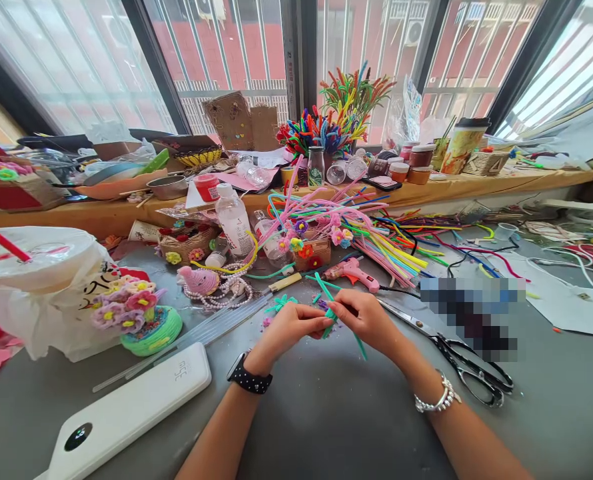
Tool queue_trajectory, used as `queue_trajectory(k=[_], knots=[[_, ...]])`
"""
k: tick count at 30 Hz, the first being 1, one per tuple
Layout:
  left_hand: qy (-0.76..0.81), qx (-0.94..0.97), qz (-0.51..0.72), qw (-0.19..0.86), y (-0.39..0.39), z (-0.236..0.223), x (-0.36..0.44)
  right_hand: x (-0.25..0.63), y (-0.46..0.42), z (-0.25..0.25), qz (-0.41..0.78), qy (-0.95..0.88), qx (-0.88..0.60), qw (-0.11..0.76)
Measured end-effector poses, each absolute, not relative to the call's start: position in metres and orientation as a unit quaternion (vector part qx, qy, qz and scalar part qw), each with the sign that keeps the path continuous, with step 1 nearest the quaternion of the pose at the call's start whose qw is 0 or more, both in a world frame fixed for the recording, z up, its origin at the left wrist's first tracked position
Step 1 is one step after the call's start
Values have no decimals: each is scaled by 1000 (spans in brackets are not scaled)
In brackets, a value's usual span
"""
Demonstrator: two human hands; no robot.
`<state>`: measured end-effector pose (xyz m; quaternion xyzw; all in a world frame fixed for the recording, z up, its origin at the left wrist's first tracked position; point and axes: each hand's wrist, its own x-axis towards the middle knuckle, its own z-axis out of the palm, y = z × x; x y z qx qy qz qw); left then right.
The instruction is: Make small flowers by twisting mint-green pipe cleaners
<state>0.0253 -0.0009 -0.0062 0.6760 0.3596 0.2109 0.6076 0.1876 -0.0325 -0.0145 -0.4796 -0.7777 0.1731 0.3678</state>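
Both hands meet over the grey table, pinching teal pipe cleaners (360, 348) between them. My left hand (294, 325) has its thumb and fingertips closed on the lower bend. My right hand (364, 319) grips the same teal stems from the other side; one end sticks up and another hangs down to the right. Just beyond my left hand lies a teal pipe-cleaner flower shape (281, 303). Small purple bits rest behind the fingers, partly hidden. A pink glue gun (352, 272) lies past my right hand, and large scissors (456, 357) with black handles lie beside my right forearm.
A white power bank (136, 417) and a bagged drink cup (41, 287) stand at left, near a flower-topped green piece (154, 331). Glue sticks (186, 343) lie beside them. Bundled pipe cleaners (376, 247), plastic bottles (234, 220) and white paper (566, 293) spread across the back and right.
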Motion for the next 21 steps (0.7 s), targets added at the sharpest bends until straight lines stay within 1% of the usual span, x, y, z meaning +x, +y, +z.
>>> queue_trajectory(k=[6, 11, 16, 21], knots=[[356, 644, 218, 641, -5, -4, 30, 190, -32, -13, 175, -758, -483, 402], [344, 632, 205, 663, -6, -3, 30, 190, -32, -13, 182, -748, -487, 412], [346, 648, 219, 642, -5, -6, 29, 191, -32, -13, 190, -749, -484, 410], [356, 681, 235, 595, -5, -4, 28, 196, -30, -13, 165, -768, -488, 382]])
